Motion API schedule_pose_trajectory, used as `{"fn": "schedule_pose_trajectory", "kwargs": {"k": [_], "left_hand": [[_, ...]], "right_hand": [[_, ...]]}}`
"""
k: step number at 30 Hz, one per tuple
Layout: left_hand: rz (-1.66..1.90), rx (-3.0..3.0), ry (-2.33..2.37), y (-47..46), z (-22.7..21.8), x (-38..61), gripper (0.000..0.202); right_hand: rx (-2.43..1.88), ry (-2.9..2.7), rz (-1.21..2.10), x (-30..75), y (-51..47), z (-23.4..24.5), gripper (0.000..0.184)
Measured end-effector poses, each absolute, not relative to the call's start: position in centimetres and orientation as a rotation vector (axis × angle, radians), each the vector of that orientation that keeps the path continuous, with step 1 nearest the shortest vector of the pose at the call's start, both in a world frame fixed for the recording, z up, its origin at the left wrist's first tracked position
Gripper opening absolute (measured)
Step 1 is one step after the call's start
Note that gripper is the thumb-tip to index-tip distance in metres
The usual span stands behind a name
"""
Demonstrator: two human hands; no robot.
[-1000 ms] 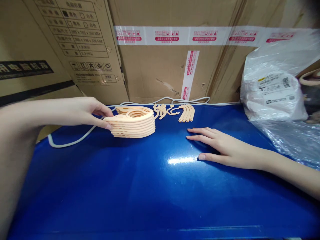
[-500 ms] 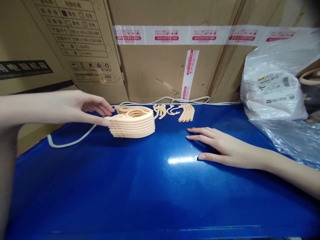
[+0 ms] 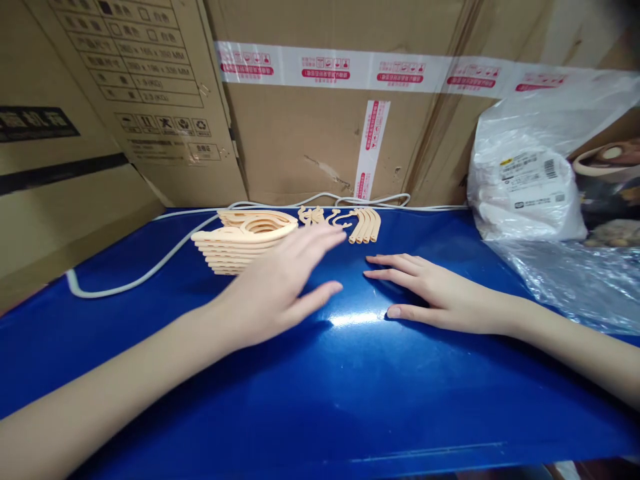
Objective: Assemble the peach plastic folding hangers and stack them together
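A stack of peach plastic flat parts [image 3: 230, 247] sits on the blue table [image 3: 320, 393] near the back. My left hand [image 3: 280, 283] hovers open just right of the stack, fingers stretched toward the back, covering the stack's right end. It holds nothing. My right hand [image 3: 430, 293] lies flat and open on the table, palm down, fingers pointing left. Behind the hands lie small peach hooks [image 3: 320, 217] and a row of curved peach pieces [image 3: 365, 227].
Cardboard boxes [image 3: 310, 120] wall the back and left. A white cable [image 3: 140, 273] runs along the back and curves left. A clear plastic bag with white contents [image 3: 530, 193] sits at the right, its film spreading over the table.
My left hand left the left side of the stack and swung across to its right side, in front of it. The view shifted slightly. The right hand stayed put.
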State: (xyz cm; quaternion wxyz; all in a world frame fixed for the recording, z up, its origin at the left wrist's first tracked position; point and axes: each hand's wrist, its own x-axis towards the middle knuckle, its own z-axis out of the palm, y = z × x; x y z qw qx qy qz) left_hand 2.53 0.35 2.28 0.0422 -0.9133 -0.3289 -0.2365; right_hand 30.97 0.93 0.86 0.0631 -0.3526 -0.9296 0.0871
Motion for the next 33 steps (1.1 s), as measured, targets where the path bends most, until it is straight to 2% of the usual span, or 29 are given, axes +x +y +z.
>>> {"fn": "schedule_pose_trajectory", "kwargs": {"k": [4, 15, 21, 28, 33], "left_hand": [[-0.443, -3.018, -1.018, 0.4, -0.1, 2.8, 0.061], [-0.233, -3.044, -1.089, 0.3, -0.2, 3.0, 0.063], [-0.244, -3.031, -1.073, 0.3, -0.3, 3.0, 0.062], [-0.220, -3.012, -1.071, 0.4, -0.5, 3.1, 0.064], [-0.227, -3.018, -1.076, 0.3, -0.3, 3.0, 0.061]], "right_hand": [[-1.039, -2.791, 0.257, 31.1, 1.0, 0.7, 0.060], [-1.049, -2.821, 0.229, 31.3, 0.9, 0.6, 0.061], [-1.041, -2.682, 0.241, 31.6, 2.1, 0.3, 0.062], [-1.092, -2.688, -0.019, 31.5, 5.1, 0.5, 0.066], [-1.040, -2.680, -0.114, 31.0, 7.5, 0.5, 0.060]]}}
